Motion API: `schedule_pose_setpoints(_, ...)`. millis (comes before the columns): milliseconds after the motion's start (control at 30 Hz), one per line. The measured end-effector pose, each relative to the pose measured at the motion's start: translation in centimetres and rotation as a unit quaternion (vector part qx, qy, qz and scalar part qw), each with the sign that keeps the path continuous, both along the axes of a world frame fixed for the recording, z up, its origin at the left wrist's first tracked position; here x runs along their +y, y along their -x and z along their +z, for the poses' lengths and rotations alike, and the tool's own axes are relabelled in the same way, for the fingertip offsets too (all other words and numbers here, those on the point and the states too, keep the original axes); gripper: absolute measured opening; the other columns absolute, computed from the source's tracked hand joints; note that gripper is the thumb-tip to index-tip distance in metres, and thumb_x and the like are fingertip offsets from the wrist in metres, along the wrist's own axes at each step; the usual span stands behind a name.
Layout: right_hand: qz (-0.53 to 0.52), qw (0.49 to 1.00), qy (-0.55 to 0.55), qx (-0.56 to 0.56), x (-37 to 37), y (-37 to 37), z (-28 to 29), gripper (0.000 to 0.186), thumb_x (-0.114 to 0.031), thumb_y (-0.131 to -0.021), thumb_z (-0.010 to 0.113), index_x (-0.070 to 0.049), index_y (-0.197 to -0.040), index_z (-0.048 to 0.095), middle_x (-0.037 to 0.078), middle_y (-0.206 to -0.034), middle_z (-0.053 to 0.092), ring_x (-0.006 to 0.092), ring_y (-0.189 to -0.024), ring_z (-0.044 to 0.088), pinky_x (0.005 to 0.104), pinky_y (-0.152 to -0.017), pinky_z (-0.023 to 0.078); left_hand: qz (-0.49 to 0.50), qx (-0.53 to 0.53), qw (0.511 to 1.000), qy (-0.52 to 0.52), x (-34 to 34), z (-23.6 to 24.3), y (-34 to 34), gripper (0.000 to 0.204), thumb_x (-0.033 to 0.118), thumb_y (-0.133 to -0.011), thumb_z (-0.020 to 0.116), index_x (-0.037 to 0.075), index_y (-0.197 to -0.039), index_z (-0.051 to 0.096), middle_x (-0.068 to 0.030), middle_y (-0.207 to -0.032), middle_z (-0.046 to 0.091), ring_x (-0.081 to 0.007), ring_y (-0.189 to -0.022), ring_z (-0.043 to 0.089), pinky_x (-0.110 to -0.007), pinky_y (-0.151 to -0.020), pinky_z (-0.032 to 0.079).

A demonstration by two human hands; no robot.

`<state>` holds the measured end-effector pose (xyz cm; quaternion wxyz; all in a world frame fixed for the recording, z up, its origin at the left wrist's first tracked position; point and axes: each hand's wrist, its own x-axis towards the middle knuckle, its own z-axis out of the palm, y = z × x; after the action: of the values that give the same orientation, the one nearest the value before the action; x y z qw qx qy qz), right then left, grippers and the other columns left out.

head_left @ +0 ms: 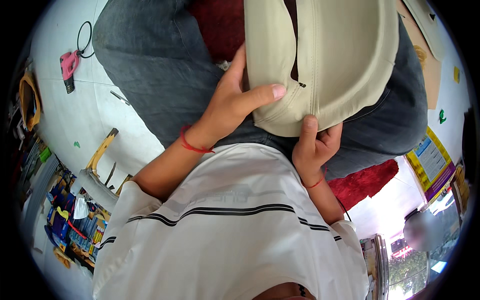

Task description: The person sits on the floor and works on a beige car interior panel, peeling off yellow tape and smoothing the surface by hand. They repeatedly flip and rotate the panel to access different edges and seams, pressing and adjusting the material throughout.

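Across my lap lies a beige, leather-like upholstery cover (pixel 345 55) with stitched seams and a raised, rounded rim. A long dark slit runs down it, narrowing to a small black end near my left thumb. My left hand (pixel 232 102) grips the cover's left edge, thumb pressed on top and fingers mostly hidden beneath. At the near edge my right hand (pixel 316 147) pinches the rim, its thumb on top beside the seam and its other fingers curled under.
A pink heat gun (pixel 69 67) with a black cord lies on the pale floor at left, near a thin pen-like tool (pixel 120 98). A wooden-framed chair (pixel 100 155) stands left. Red carpet (pixel 370 177) shows under me. A yellow and purple package (pixel 432 162) lies right.
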<state>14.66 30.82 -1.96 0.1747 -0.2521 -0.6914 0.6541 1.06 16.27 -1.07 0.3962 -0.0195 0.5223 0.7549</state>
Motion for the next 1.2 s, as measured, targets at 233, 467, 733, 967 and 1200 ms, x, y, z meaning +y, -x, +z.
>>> schedule_pose_setpoints(233,0.105,0.988,-0.033,-0.11,1.3,-1.0,1.6,0.034,-0.008,-0.1,0.072,0.009,-0.126,0.058,0.012,-0.107,0.074,0.0117,-0.096,0.066,0.0265,-0.087,0.052,0.012,-0.129,0.991,-0.031,-0.9,-2.1,-2.4,0.061,0.02,-0.099,0.062,-0.004,-0.151,0.043,-0.0125,-0.14,0.06,-0.0187,-0.128,0.059,-0.035,-0.11,0.047)
schedule_pose_setpoints(467,0.149,0.979,0.014,-0.14,0.5,-1.6,2.5,0.046,-0.006,-0.094,0.078,0.009,-0.13,0.053,0.018,-0.109,0.075,0.0195,-0.101,0.072,0.0293,-0.09,0.054,0.051,-0.015,0.995,0.084,-0.5,-1.6,-4.3,0.062,0.007,-0.096,0.063,-0.009,-0.152,0.039,-0.018,-0.139,0.061,-0.0204,-0.126,0.062,-0.035,-0.105,0.052)
schedule_pose_setpoints(733,0.271,0.91,0.085,-0.304,4.1,-0.1,4.9,0.026,-0.003,-0.101,0.068,0.008,-0.124,0.063,0.012,-0.109,0.075,0.0118,-0.095,0.068,0.0265,-0.085,0.053,0.046,-0.012,0.995,0.086,-0.8,-1.9,-4.2,0.073,0.014,-0.094,0.074,-0.007,-0.154,0.036,-0.0203,-0.144,0.057,-0.0233,-0.131,0.059,-0.038,-0.111,0.049)
schedule_pose_setpoints(967,0.164,0.947,0.132,-0.243,4.0,-1.7,7.3,0.03,-0.006,-0.107,0.061,0.007,-0.134,0.057,0.014,-0.118,0.075,0.0171,-0.109,0.068,0.0307,-0.099,0.051,-0.053,-0.008,0.999,-0.01,-0.6,-2.7,-4.7,0.109,0.035,-0.081,0.091,-0.004,-0.16,0.026,-0.0189,-0.15,0.046,-0.0273,-0.142,0.044,-0.04,-0.116,0.041)
schedule_pose_setpoints(1200,0.507,0.746,-0.2,-0.383,7.5,2.4,14.1,0.025,0.0,-0.096,0.069,0.007,-0.12,0.063,0.019,-0.09,0.075,0.0241,-0.078,0.074,0.0346,-0.072,0.057,-0.073,-0.042,0.996,0.043,0.3,-2.2,-4.5,0.107,0.028,-0.073,0.088,-0.006,-0.155,0.027,-0.0165,-0.143,0.047,-0.0254,-0.133,0.049,-0.04,-0.112,0.043)
